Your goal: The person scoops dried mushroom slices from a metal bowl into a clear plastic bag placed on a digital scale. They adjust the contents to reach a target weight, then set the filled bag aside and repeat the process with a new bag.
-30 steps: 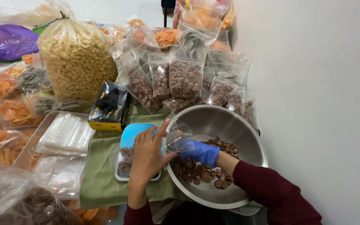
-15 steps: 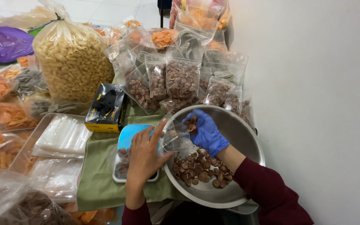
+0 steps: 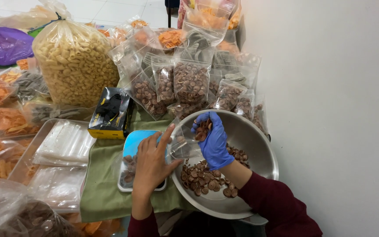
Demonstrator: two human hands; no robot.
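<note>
My bare left hand (image 3: 152, 162) holds a small clear plastic bag (image 3: 183, 142) open at the rim of a large metal bowl (image 3: 255, 145). My right hand (image 3: 213, 140), in a blue glove, is raised over the bag's mouth and closed on a handful of brown round snack pieces (image 3: 202, 129). More of the same brown pieces (image 3: 202, 177) lie in the bottom of the bowl. Under my left hand sits a light blue scale (image 3: 134, 147) with a partly filled bag on it.
Filled clear bags of brown snacks (image 3: 189, 83) stand behind the bowl. A big sack of pale curled crackers (image 3: 73, 66) is at the back left, a black and yellow box (image 3: 110, 112) beside it. A metal tray with empty plastic bags (image 3: 64, 142) lies left. A white wall (image 3: 330, 109) is right.
My gloved right hand has lifted out of the bowl with a handful of brown pieces and now sits above the open bag. My left hand has stayed on the bag.
</note>
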